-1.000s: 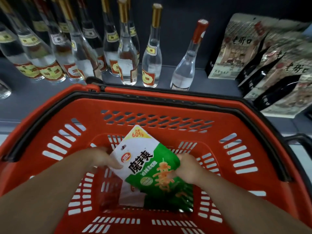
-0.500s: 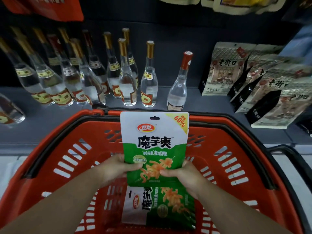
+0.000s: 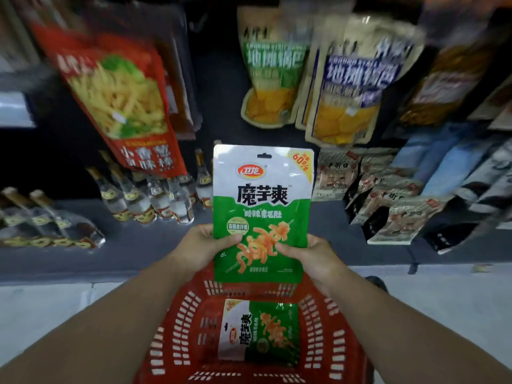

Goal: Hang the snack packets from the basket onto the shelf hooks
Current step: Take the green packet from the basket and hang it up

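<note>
A green and white snack packet stands upright in front of the shelf, its hang hole at the top. My left hand pinches its lower left edge and my right hand pinches its lower right edge. Below my hands is the red basket, with another green and white packet lying on its side inside. No bare shelf hook shows; the dark back panel between the hanging packets is blurred.
A red packet hangs at upper left; green and blue packets hang at upper right. Several clear bottles stand on the grey shelf at left. Beige and black bags lie at right.
Both hands lifted the packet out of the basket and up in front of the shelf. The view tilted upward, bringing the hanging packets into sight.
</note>
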`<action>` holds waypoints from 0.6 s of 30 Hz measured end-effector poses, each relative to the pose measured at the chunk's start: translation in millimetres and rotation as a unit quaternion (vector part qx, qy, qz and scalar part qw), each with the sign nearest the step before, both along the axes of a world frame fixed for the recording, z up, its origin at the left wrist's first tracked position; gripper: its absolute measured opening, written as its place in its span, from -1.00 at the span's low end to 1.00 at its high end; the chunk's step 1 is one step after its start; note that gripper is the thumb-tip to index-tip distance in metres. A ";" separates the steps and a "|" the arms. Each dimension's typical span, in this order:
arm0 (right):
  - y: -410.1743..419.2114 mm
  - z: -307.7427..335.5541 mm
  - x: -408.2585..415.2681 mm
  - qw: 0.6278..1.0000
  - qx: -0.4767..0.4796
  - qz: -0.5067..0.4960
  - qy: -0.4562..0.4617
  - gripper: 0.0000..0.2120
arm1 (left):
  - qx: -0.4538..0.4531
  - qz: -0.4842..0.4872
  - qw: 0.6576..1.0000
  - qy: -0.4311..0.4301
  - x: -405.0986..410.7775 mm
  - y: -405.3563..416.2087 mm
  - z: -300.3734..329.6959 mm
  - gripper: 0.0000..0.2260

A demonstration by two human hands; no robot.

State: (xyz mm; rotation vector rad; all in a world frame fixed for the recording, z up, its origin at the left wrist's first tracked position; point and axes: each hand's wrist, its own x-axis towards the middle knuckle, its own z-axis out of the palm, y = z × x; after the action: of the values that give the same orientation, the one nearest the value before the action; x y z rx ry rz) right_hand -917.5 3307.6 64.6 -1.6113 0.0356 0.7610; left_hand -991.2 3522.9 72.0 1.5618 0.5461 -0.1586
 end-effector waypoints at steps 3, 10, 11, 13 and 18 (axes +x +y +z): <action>-3.3 98.2 5.6 1.000 0.006 0.002 -0.021 -0.74 | 0.010 -0.012 1.000 -0.020 1.5 -0.9 97.9 -0.81; -11.3 322.7 10.4 0.997 0.031 0.008 -0.074 -0.68 | 0.078 -0.041 0.993 -0.084 7.2 -3.9 331.6 -0.86; -12.6 353.0 11.7 0.996 0.036 0.005 -0.084 -0.67 | 0.076 -0.045 0.992 -0.095 9.4 -4.0 363.1 -0.86; -15.6 413.0 13.5 0.994 0.043 0.010 -0.104 -0.66 | 0.075 -0.047 0.990 -0.114 12.2 -5.4 422.9 -0.88; -26.3 545.9 12.0 0.985 0.045 0.007 -0.166 -0.61 | 0.097 -0.075 0.979 -0.161 18.3 -11.5 551.5 -0.89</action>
State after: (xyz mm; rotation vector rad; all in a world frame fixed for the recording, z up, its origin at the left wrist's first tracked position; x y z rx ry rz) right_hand -905.5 3281.2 610.5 -1.6348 -0.2469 0.4882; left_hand -972.9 3511.4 623.5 1.7774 0.1920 0.0357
